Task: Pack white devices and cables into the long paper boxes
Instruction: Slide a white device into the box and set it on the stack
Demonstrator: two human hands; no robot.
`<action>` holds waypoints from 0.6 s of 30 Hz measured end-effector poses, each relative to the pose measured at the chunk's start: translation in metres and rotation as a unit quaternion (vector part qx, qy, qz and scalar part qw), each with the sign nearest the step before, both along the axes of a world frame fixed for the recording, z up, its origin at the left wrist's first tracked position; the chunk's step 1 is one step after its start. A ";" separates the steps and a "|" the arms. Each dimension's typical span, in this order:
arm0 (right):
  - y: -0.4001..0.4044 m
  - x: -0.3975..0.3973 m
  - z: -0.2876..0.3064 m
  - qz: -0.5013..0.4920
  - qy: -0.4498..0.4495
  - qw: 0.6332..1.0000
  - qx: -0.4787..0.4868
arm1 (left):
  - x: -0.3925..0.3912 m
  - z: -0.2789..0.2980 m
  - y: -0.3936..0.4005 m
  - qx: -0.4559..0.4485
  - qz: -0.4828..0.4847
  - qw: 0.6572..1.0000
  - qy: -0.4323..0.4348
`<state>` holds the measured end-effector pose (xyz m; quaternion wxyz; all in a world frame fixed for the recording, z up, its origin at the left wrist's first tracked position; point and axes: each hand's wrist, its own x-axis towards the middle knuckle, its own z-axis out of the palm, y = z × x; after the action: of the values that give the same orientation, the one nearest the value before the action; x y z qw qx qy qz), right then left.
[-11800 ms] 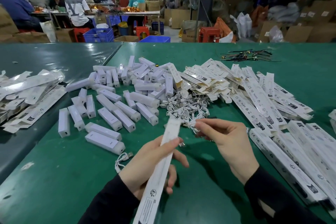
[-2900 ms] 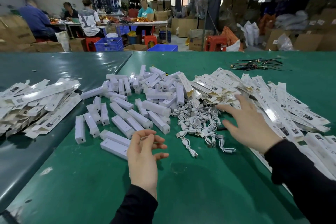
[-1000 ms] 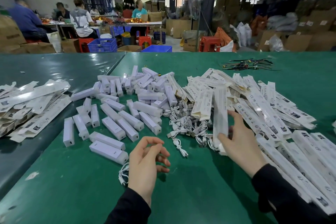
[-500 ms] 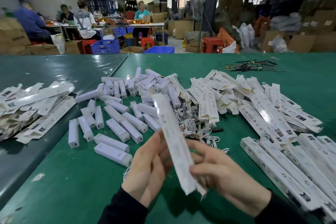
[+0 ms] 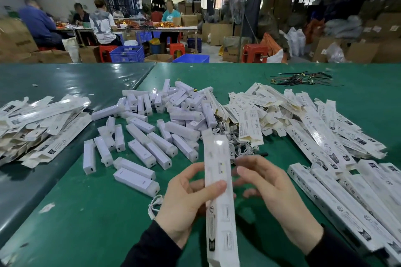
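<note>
A long paper box (image 5: 219,188), judged light, thin-walled and easily creased, is being pinched mid-length above the table (image 5: 91,219) by the left hand (image 5: 186,204), while the right hand (image 5: 273,197), fingers loosely parted, is being held just beside it.

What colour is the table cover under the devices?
Green table cover, clearest in the head view.

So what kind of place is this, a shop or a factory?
Most likely a packing workshop in a warehouse. A green table holds heaps of white devices and long paper boxes, workers sit at another table behind, and cardboard cartons are stacked around.
</note>
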<state>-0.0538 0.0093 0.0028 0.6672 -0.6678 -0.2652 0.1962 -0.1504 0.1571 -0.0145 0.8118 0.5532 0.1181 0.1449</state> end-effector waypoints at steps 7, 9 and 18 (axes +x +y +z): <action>0.000 0.004 0.000 0.067 0.121 0.987 0.078 | -0.002 0.001 -0.013 -0.020 -0.126 0.992 0.007; 0.000 0.006 -0.001 0.054 0.131 0.986 0.086 | -0.002 0.000 -0.015 -0.019 -0.139 0.990 0.009; 0.002 0.004 -0.006 -0.027 0.072 0.996 0.041 | -0.001 -0.004 -0.018 0.080 -0.097 0.992 -0.013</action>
<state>-0.0496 0.0116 -0.0032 0.7166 -0.6309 -0.2060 0.2143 -0.1517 0.1392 -0.0186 0.7767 0.6232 0.0414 0.0814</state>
